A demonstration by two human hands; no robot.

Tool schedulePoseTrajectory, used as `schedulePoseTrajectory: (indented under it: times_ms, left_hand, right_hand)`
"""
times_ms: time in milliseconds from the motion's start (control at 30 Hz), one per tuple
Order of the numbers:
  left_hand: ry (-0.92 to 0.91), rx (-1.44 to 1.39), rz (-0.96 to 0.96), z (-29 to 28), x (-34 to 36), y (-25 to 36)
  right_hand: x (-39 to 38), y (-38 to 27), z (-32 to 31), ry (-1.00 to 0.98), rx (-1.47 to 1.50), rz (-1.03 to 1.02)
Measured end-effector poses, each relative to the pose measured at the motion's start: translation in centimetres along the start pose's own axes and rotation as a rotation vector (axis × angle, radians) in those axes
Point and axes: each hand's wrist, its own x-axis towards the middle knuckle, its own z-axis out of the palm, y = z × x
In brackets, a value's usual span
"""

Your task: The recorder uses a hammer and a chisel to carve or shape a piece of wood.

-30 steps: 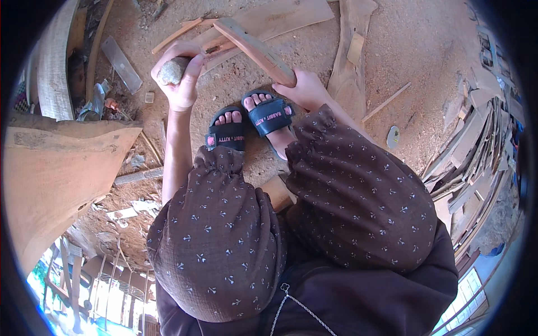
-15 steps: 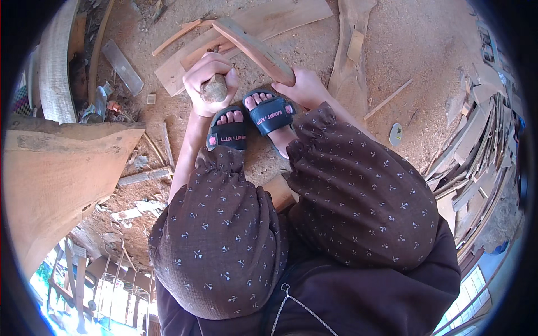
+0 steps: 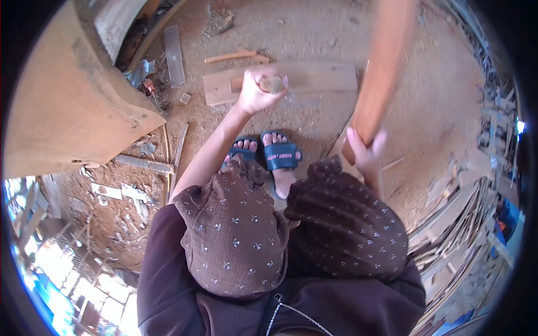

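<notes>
My left hand (image 3: 259, 96) is closed around a wooden handle (image 3: 271, 84), whose pale rounded end faces up; whatever lies below the fist is hidden. It is over a flat wooden board (image 3: 325, 77) lying on the ground, with a smaller reddish piece of wood (image 3: 236, 84) next to the fist. On the right, my right hand (image 3: 365, 152) grips the lower end of a long, flat wooden stick (image 3: 384, 67). The stick points up and away past the top edge, its upper part blurred by motion. Both sandalled feet (image 3: 281, 154) stand just nearer than the board.
A large wooden slab (image 3: 84, 106) rises at the left. Thin offcuts (image 3: 227, 57) lie beyond the board, with a narrow strip (image 3: 174, 59) to their left. Stacked wood scraps (image 3: 454, 224) fill the right side. Chips and a grey stick (image 3: 144, 163) litter the ground at left.
The right hand has swung the stick up and to the right, away from the left hand. My left fist and the ground appear shifted as the head view moved.
</notes>
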Motion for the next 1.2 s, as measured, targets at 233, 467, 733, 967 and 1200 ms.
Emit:
schedulePoseTrajectory:
  times_ms: [233, 467, 733, 967, 1200]
  left_hand:
    - [0.053, 0.321, 0.432, -0.5, -0.4, -3.0]
    - [-0.04, -0.062, 0.033, 0.3, 0.6, 0.1]
    - [-0.137, -0.088, -0.015, -0.3, 1.2, 1.1]
    - [-0.165, -0.035, -0.1, -0.7, 0.9, 0.7]
    - [-0.065, -0.04, -0.048, -0.5, 0.1, -0.1]
  right_hand:
    - [-0.4, -3.8, 1.4, -0.36, -0.825, -0.185]
    - [0.1, -4.8, 0.2, -0.429, -0.751, 0.063]
    - [-0.1, -5.2, 0.2, -0.309, -0.341, -0.126]
    - [-1.3, -5.4, -0.5, -0.185, -0.027, -0.052]
    - [-0.8, -6.5, 1.0, -0.181, -0.339, 0.069]
